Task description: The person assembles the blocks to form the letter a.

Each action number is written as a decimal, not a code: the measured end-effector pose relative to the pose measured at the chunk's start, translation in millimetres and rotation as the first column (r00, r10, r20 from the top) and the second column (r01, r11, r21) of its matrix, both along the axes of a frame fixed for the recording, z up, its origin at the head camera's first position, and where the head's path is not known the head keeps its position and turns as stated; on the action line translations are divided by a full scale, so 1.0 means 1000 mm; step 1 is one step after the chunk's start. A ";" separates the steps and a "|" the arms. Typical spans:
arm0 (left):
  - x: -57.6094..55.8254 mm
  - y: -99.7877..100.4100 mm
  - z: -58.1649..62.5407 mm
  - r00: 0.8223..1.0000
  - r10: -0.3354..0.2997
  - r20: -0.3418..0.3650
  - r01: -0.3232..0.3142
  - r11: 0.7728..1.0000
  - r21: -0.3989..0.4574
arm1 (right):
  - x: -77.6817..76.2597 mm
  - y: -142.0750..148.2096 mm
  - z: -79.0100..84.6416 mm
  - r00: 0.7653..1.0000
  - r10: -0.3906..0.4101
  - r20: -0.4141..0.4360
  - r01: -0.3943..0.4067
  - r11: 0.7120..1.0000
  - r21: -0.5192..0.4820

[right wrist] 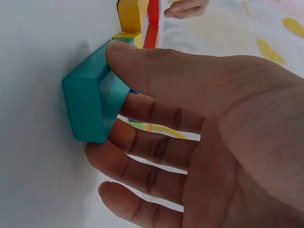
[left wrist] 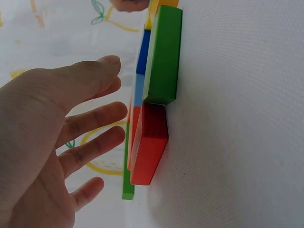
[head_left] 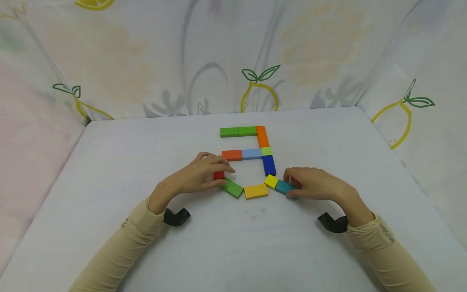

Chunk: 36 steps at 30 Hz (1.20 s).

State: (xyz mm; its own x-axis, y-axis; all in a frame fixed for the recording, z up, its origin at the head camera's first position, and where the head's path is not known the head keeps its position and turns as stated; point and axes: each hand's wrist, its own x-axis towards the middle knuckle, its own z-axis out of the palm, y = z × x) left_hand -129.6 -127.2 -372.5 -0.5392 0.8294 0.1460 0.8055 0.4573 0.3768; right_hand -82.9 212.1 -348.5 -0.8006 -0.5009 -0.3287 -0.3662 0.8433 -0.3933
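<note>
My right hand (head_left: pixel 319 184) pinches a teal block (right wrist: pixel 90 99) between thumb and fingers. The block lies on the table, its far end against a small yellow block (head_left: pixel 271 181). Over the left side, my left hand (head_left: pixel 197 173) hovers with fingers spread and loosely bent, holding nothing. Just under it lie a red block (left wrist: pixel 149 147) and a green block (left wrist: pixel 164 54), touching end to end; the hand partly hides the red one in the head view. Between the hands sits an orange-yellow block (head_left: pixel 256 191).
Behind the hands, two light green blocks (head_left: pixel 238 132), an orange block (head_left: pixel 262 136), a small lime block (head_left: pixel 266 151), a dark blue block (head_left: pixel 269 165), a light blue block (head_left: pixel 251 154) and an orange-red block (head_left: pixel 232 155) lie flat in joined lines. A lemon-printed cloth (head_left: pixel 226 52) hangs behind the white table (head_left: pixel 251 251).
</note>
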 end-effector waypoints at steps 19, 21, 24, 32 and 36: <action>0.000 0.000 0.000 1.000 -0.005 0.020 0.004 1.000 0.008 | 0.000 0.001 -0.001 1.000 -0.004 0.023 0.004 1.000 -0.020; 0.001 0.000 0.000 1.000 -0.003 0.026 0.003 1.000 0.007 | 0.000 0.001 -0.002 1.000 -0.005 0.025 0.005 1.000 -0.022; 0.001 0.001 0.000 0.999 -0.002 0.032 0.002 1.000 0.008 | 0.000 0.001 -0.001 1.000 -0.006 0.026 0.007 1.000 -0.024; 0.000 0.001 0.001 0.999 0.010 0.038 -0.010 1.000 -0.013 | 0.000 0.002 -0.002 1.000 0.007 0.017 -0.006 0.999 -0.037; -0.002 0.001 0.001 0.999 0.032 0.042 -0.031 0.999 -0.032 | 0.000 0.002 -0.003 1.000 0.015 0.010 -0.014 0.999 -0.039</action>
State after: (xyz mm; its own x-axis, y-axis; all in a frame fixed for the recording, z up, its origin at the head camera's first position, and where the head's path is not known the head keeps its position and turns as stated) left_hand -131.1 -126.0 -371.6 -0.5701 0.8160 0.0962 0.7741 0.4942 0.3956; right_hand -82.7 214.2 -351.0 -0.7900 -0.5250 -0.3166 -0.3743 0.8220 -0.4292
